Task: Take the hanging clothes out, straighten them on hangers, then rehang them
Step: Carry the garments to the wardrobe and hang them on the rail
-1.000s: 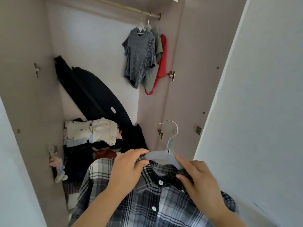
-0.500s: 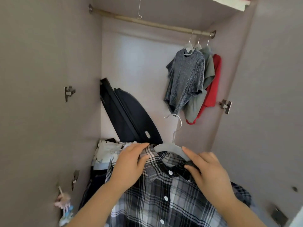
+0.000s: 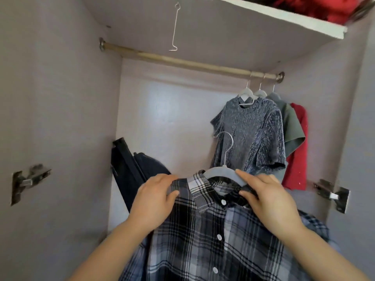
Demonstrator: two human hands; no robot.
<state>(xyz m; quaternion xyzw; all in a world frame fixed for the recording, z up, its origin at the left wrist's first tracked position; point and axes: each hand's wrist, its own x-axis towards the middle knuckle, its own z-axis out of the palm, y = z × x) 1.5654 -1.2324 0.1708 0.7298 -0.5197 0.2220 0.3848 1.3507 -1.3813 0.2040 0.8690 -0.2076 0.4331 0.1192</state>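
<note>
A black, grey and white plaid shirt (image 3: 213, 240) hangs on a pale grey hanger (image 3: 221, 173) with a metal hook, held up in front of the open wardrobe. My left hand (image 3: 154, 199) grips the shirt's left shoulder by the collar. My right hand (image 3: 267, 197) pinches the right shoulder over the hanger arm. The hook stands well below the wardrobe rail (image 3: 182, 62). At the rail's right end hang a speckled grey top (image 3: 249, 134), a green garment (image 3: 292, 128) and a red one (image 3: 298, 149).
A bent wire hook (image 3: 175, 27) dangles from the wardrobe ceiling above the rail's left part. A dark flat object (image 3: 132, 169) leans in the back left corner. Door hinges (image 3: 28, 179) are fixed to the side walls. Red cloth (image 3: 316, 7) lies on the top shelf.
The view has tilted upward, bringing the whole rail and top shelf into sight. Both hands have kept their hold and raised the plaid shirt on its hanger.
</note>
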